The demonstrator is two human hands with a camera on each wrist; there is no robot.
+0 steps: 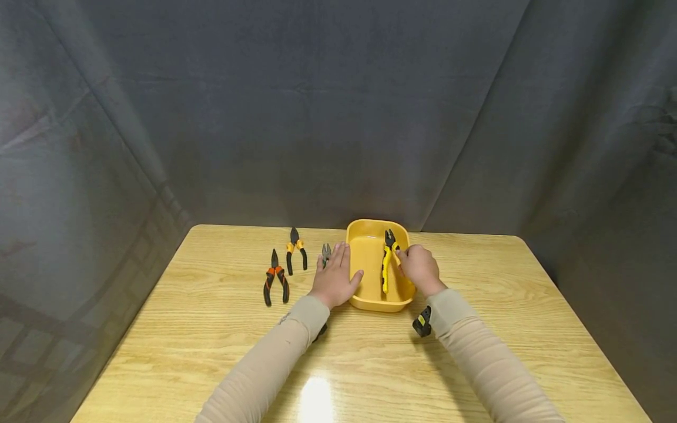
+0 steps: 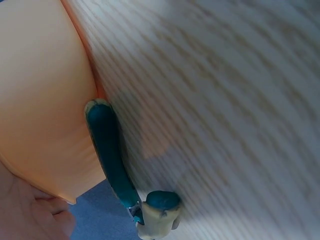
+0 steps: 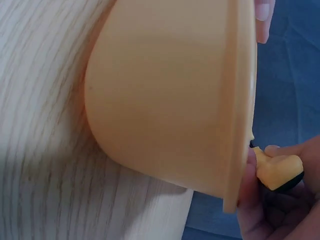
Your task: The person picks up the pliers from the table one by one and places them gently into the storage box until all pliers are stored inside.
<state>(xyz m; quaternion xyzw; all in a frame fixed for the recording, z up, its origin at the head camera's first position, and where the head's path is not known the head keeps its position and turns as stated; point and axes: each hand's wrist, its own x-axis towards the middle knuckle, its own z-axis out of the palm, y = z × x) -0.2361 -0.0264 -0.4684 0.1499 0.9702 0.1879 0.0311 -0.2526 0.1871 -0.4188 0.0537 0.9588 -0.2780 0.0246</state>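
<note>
A yellow plastic bin stands near the table's back edge. My right hand is at its right rim, gripping one handle of yellow-and-black pliers. These pliers point away from me, within the bin's outline; whether they touch its floor I cannot tell. In the right wrist view a yellow handle end sticks out of my curled fingers. With fingers extended, my left hand lies along the bin's left rim. Partly hidden behind it are green-handled pliers; the left wrist view shows their teal handle beside the bin wall.
On the table left of the bin lie orange-and-black pliers and, farther back, pliers with yellow-orange and black handles. A grey curtain hangs behind the wooden table. Black wrist gear hangs under my right sleeve.
</note>
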